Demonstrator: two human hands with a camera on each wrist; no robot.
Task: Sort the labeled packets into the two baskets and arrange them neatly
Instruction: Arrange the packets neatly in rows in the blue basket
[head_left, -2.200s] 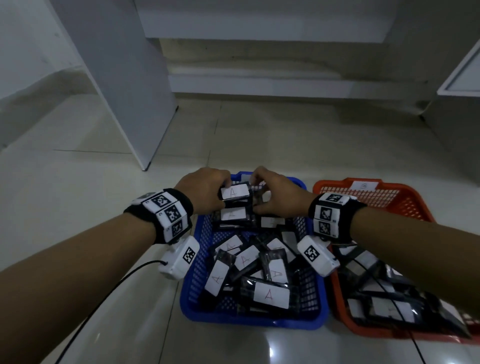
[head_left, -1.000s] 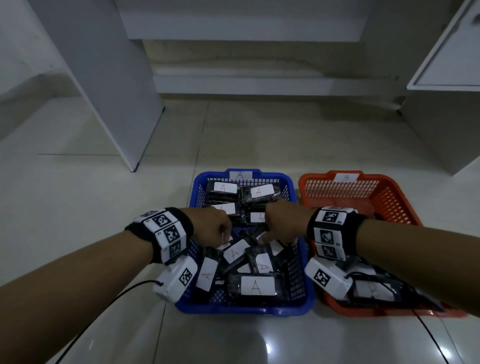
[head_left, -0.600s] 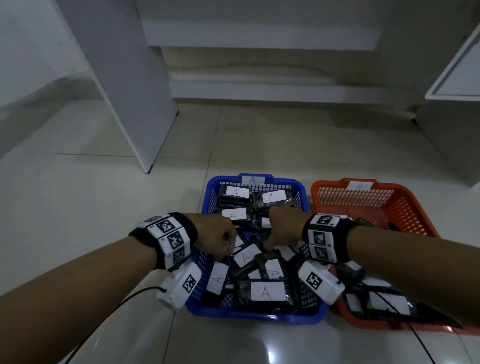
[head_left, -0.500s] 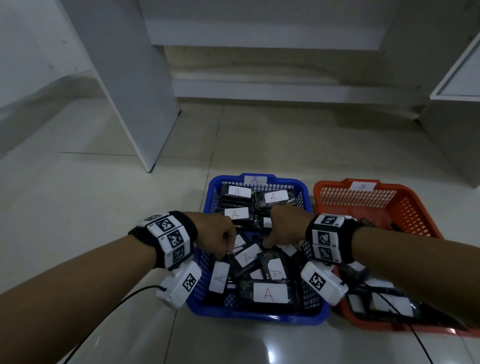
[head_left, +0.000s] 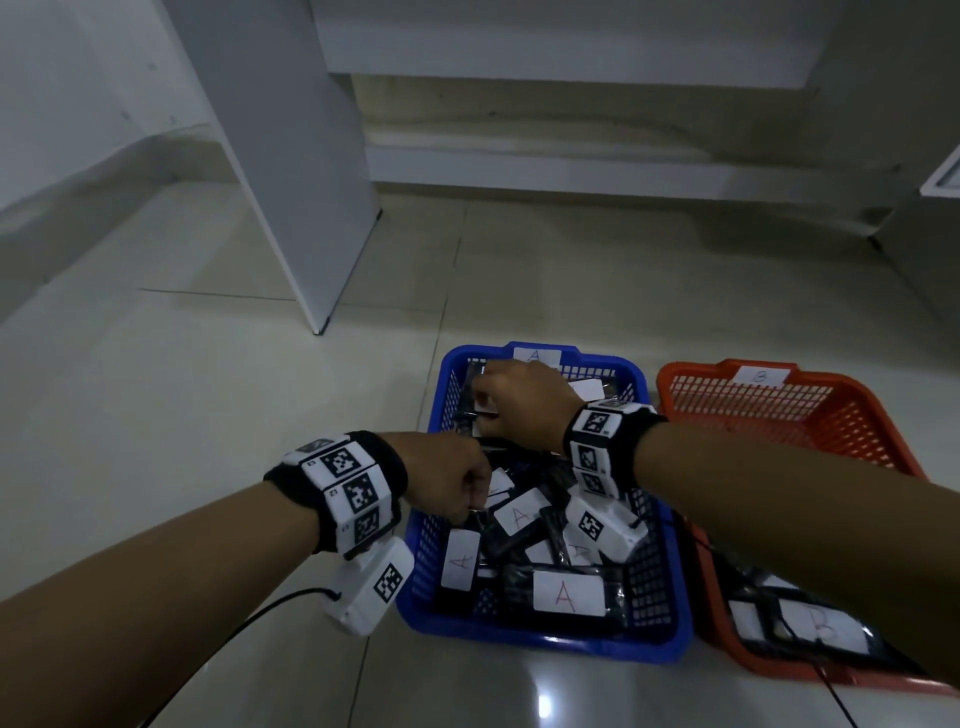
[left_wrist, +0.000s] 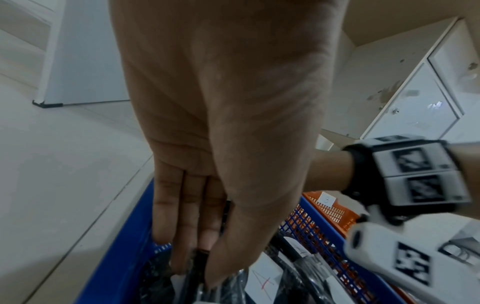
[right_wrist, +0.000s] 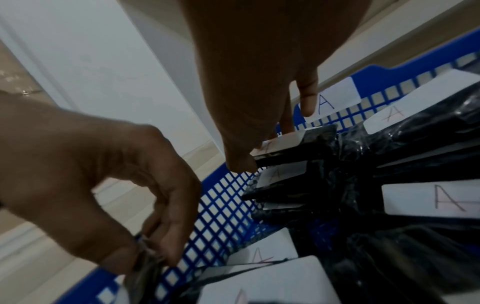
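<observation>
Left hand (head_left: 447, 480) pinching crinkly black packet (right_wrist: 145, 265), blue mesh basket (head_left: 670, 582)

A pale tiled floor (head_left: 208, 395) is spreading across the room, its gloss catching a small glare from an overhead light near the bottom edge. A white panel (head_left: 291, 171) is standing upright on the tiles at the left (a dark cap on its foot shows in the left wrist view). A low ledge (head_left: 571, 166) is running along the far wall, and a white cabinet (left_wrist: 415, 102) is standing at the right.
</observation>
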